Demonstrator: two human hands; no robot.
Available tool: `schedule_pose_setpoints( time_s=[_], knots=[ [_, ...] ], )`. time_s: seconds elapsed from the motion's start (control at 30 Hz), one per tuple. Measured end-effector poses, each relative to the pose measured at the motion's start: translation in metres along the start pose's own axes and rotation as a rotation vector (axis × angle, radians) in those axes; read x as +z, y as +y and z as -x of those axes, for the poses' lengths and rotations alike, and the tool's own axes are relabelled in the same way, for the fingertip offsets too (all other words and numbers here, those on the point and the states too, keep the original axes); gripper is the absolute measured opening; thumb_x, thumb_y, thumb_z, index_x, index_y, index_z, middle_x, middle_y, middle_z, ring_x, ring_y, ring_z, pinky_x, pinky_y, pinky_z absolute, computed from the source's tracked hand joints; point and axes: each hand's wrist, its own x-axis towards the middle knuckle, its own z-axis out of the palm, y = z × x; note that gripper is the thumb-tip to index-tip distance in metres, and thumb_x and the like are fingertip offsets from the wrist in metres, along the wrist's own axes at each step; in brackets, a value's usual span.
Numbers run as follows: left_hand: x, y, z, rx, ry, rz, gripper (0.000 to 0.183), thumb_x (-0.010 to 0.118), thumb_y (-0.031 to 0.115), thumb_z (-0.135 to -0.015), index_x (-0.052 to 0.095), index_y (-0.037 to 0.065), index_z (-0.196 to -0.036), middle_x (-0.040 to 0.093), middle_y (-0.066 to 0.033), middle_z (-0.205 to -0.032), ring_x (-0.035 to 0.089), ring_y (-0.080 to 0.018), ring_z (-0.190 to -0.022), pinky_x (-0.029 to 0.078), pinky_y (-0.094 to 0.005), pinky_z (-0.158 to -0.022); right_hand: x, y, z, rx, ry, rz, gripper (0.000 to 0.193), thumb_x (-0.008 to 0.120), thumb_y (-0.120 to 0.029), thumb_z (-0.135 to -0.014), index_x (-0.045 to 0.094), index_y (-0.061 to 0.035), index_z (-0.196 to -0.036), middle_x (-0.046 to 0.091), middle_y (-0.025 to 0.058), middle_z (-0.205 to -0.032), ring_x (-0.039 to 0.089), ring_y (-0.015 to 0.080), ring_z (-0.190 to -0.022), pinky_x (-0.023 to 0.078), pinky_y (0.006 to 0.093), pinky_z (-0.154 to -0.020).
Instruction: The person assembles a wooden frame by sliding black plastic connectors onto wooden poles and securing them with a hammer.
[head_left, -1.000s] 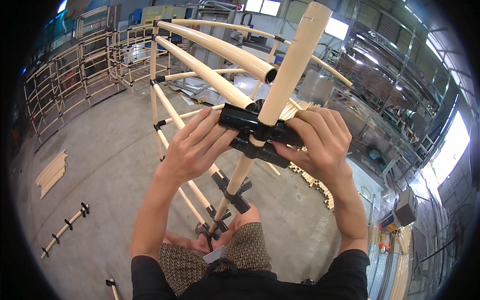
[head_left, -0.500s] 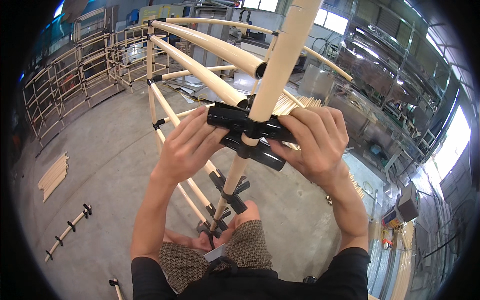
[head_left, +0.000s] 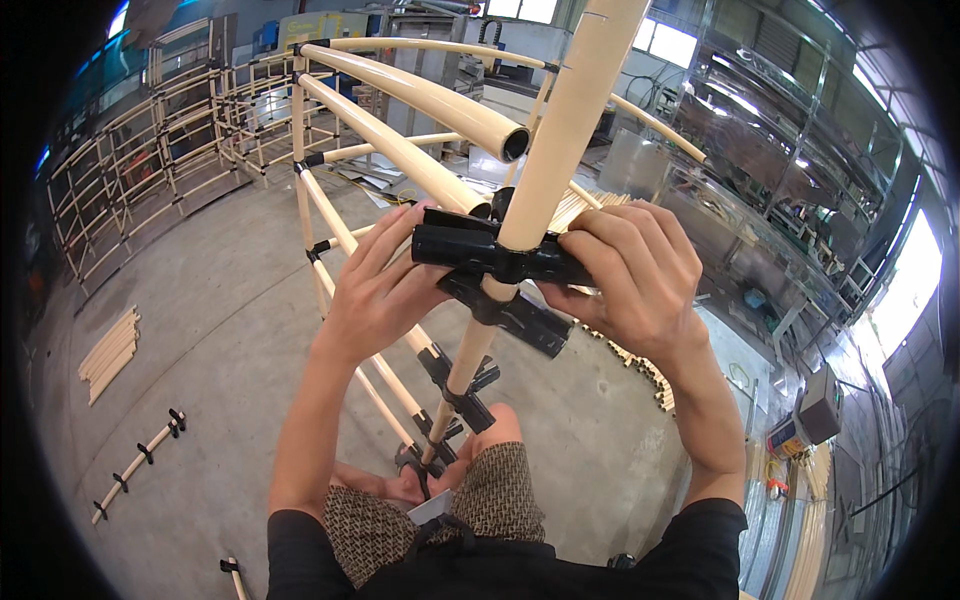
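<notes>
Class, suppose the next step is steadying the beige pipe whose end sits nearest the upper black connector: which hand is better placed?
Probably the left hand: it is at the left end of the upper black connector, nearer that beige pipe. The right hand is across the upright pipe.

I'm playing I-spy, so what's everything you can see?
Upright pipe: one, cream, centre
Connectors: several, black, along that pipe
Nearest frame: one, cream and black, upper centre
Other frames: several, cream, far left
Loose pipes: many, cream, left and right
Jointed pipes: two, cream and black, lower left
Tub: one, multicoloured, right
Metal clutter: uncountable, silvery, upper right
Shorts: one, brown, bottom
Left hand: one, bare, on connectors
Right hand: one, bare, on connectors
</notes>
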Motion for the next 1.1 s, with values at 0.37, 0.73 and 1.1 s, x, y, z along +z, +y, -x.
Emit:
schedule_pose_setpoints(
  time_s=[0.37,0.73,1.1],
  knots=[
    [0.011,-0.007,-0.017,0.116,-0.060,0.033,0.049,0.081,0.022,-0.072,0.063,0.014,-0.116,0.050,-0.0139,-0.150,0.046,-0.0348,-0.140,0.038,-0.0516,-0.117,-0.007,-0.006,0.008,0.027,0.007,0.135,0.037,0.080,-0.022,-0.061,0.069,-0.0003,-0.089,0.062,0.0067,-0.083,0.062,0.0213,-0.073,0.048,0.0330,-0.061],
    [-0.014,-0.002,-0.025,0.121,-0.259,-0.064,0.040,0.075,0.022,-0.080,0.065,0.014,-0.117,0.052,-0.0136,-0.149,0.045,-0.0317,-0.141,0.034,-0.0532,-0.119,-0.019,-0.021,0.004,0.056,-0.130,0.146,0.037,0.089,-0.018,-0.064,0.069,-0.0003,-0.089,0.059,0.0051,-0.073,0.056,0.0201,-0.060,0.043,0.0315,-0.051],
    [-0.007,0.010,-0.012,0.077,-0.145,-0.050,0.057,0.077,0.017,-0.076,0.060,0.005,-0.129,0.052,-0.0205,-0.147,0.050,-0.0352,-0.136,0.040,-0.0518,-0.114,-0.032,0.003,-0.024,0.016,-0.016,0.231,0.034,0.083,-0.020,-0.062,0.067,-0.0013,-0.086,0.051,0.0044,-0.071,0.055,0.0213,-0.064,0.045,0.0350,-0.057]
  ],
)
